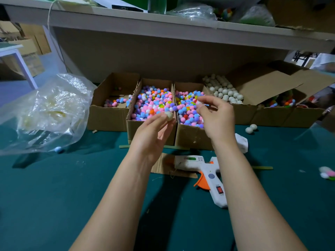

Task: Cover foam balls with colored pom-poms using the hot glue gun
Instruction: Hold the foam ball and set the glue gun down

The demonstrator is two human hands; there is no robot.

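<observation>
View: head camera, the only one.
Left hand: the left hand (154, 131) is raised palm-up over the middle of the tabletop (54, 196). Its thumb and fingertips pinch a bare foam ball (169, 116), and the other fingers are loosely curled.
Right hand: the right hand (216, 116) is just beside it and pinches one pale pom-pom (199, 104) at the fingertips. The pom-pom and the ball are close but apart.
Supply: both hands hover above two open boxes of pom-poms (154, 105) along the far edge. A box of plain foam balls (223, 91) sits to their right.
Glue gun: the hot glue gun (203, 167) lies on its side near the middle of the tabletop, under the right forearm. Its nozzle end rests on a cardboard scrap (159, 167).
Glue on ball: cannot be told from this view.
Risk, bond: if glue is there, it may skin over before the pom-pom lands, leaving a weak hold. If there is none, the pom-pom will simply drop off.
Risk, burn: pressing the small pom-pom down puts fingertips close to any hot glue.
Risk, slip: the ball is held only by a light pinch. A sideways push could pop it loose into the boxes below.
Risk, gun: the right forearm could brush the hot gun, or the nozzle could drip past the scrap.
</observation>
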